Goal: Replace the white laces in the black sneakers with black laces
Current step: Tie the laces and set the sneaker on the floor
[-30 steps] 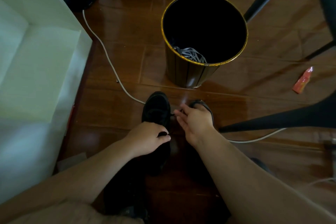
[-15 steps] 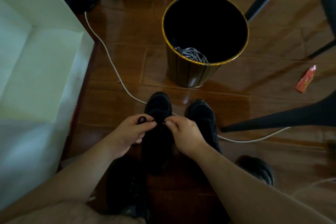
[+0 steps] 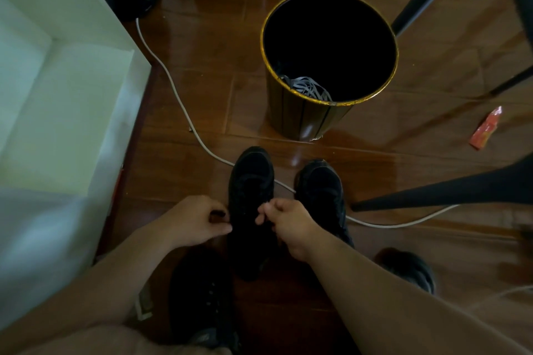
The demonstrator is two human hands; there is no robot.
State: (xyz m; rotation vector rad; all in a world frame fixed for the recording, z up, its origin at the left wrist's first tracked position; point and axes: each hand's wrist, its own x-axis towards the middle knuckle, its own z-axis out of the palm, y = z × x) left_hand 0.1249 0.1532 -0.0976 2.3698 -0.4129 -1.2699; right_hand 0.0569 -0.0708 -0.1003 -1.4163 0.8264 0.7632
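Note:
Two black sneakers stand side by side on the wooden floor, toes toward the bin: the left sneaker [image 3: 251,181] and the right sneaker [image 3: 320,187]. My left hand [image 3: 191,222] pinches a black lace [image 3: 217,214] at the left side of the left sneaker. My right hand [image 3: 288,223] pinches the other lace end at that sneaker's right side. The lace over the tongue is too dark to make out. White laces [image 3: 305,88] lie bunched inside the black bin [image 3: 305,118] with a gold rim.
A white cable [image 3: 173,86] runs across the floor behind the sneakers. White furniture [image 3: 66,81] stands at the left. Black chair legs [image 3: 432,196] reach in from the right. An orange wrapper [image 3: 486,128] lies at the right. Two more dark shoes, one [image 3: 202,297] and another [image 3: 409,268], sit near my arms.
My hands moved apart to either side of the left sneaker, each pulling a lace end outward. The right sneaker, earlier hidden by my right hand, is uncovered.

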